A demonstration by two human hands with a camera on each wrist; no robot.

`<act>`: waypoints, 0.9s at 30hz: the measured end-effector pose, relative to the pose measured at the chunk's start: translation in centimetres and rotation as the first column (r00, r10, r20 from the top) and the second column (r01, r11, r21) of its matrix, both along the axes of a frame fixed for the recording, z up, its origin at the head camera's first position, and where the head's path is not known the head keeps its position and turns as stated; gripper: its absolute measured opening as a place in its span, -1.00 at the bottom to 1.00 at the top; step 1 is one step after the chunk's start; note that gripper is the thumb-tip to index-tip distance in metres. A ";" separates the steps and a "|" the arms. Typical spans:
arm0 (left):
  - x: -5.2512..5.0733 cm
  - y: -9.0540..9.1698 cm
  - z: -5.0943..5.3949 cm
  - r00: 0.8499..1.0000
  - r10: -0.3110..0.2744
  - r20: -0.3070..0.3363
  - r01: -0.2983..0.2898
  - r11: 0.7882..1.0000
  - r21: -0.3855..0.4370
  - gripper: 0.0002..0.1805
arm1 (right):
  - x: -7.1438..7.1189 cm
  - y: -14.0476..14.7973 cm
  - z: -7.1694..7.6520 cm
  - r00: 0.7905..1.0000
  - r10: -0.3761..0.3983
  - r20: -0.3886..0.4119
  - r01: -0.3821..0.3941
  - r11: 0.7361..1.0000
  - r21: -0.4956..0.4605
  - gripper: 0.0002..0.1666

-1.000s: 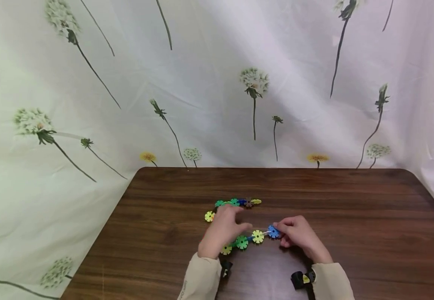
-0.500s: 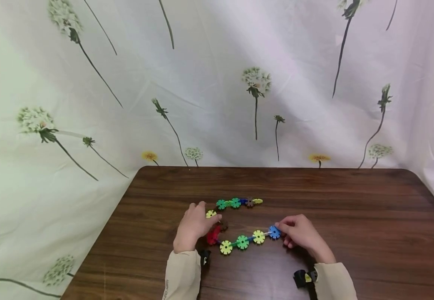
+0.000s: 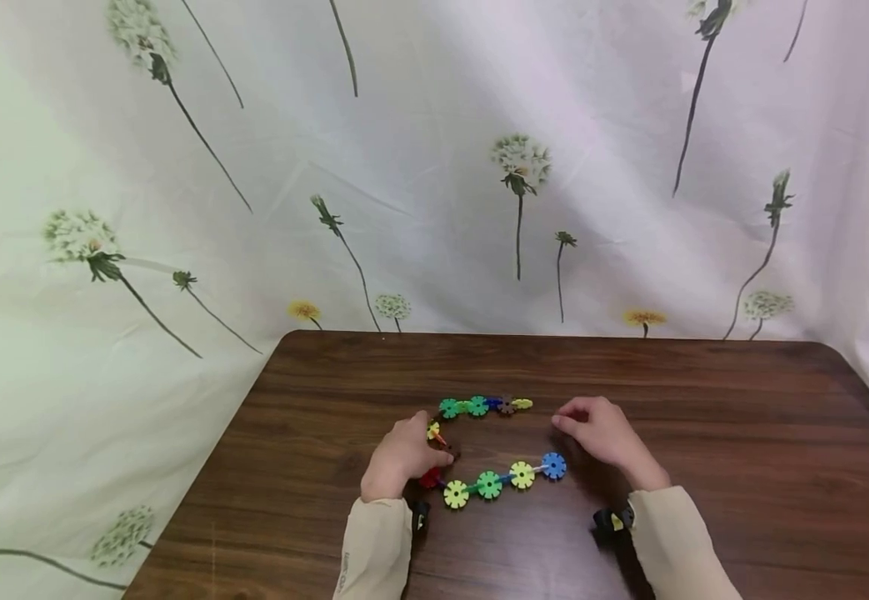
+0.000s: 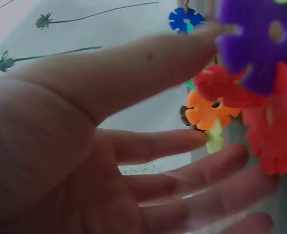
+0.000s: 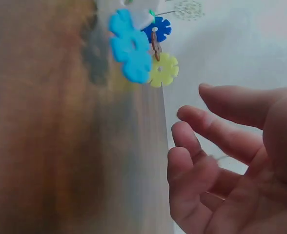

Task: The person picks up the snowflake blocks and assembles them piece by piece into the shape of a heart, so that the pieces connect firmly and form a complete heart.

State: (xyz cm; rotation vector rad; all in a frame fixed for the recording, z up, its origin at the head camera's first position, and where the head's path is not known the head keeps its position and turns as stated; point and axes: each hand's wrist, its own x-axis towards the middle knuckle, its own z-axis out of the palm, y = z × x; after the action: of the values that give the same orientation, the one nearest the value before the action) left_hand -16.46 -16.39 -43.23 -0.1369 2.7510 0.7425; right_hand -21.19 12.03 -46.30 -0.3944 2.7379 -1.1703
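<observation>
A chain of notched, flower-shaped plastic discs (image 3: 489, 485) curves in a C on the table, its gap facing right. My left hand (image 3: 402, 457) lies at the chain's left bend, covering part of it, fingers mostly straight. In the left wrist view its thumb lies near a purple disc (image 4: 253, 44), and its fingers reach toward red discs (image 4: 275, 131) and an orange one (image 4: 212, 111); whether they touch is unclear. My right hand (image 3: 605, 432) hovers right of the gap, fingers loosely bent and holding nothing. Nearby are the blue end disc (image 3: 553, 466) and the yellow end disc (image 3: 522, 403).
The chain lies on a dark wooden table (image 3: 666, 375). Behind it hangs a pale cloth (image 3: 434, 208) printed with dandelions. A black strap (image 3: 610, 527) with a small device sits at the right wrist; another strap (image 3: 421, 517) is at the left.
My left hand moved left off the chain's lower row, then settled at the bend. My right hand let go of the blue end disc and rose away from it, toward the far side.
</observation>
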 end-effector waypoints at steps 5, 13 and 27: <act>-0.2 0.4 -0.4 0.995 -0.052 -0.086 0.053 0.999 0.013 -0.36 | -1.5 -0.8 1.0 0.992 0.106 -0.075 -0.102 0.994 0.046 -0.75; -0.7 1.1 -1.5 0.971 -0.083 -0.226 0.094 0.995 0.036 -0.47 | -2.1 -2.1 1.1 0.969 0.246 0.009 -0.246 0.966 0.078 -0.74; -0.9 0.2 -1.7 0.970 0.001 -0.241 0.028 0.993 0.116 -0.51 | -1.3 -2.4 0.6 0.967 0.236 0.097 -0.246 0.963 0.113 -0.90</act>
State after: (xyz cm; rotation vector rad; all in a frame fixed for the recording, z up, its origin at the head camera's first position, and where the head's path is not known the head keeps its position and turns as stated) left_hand -17.35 -16.18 -44.90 -0.0017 2.9203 0.9752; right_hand -22.49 9.62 -45.69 -0.6286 2.5852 -0.9287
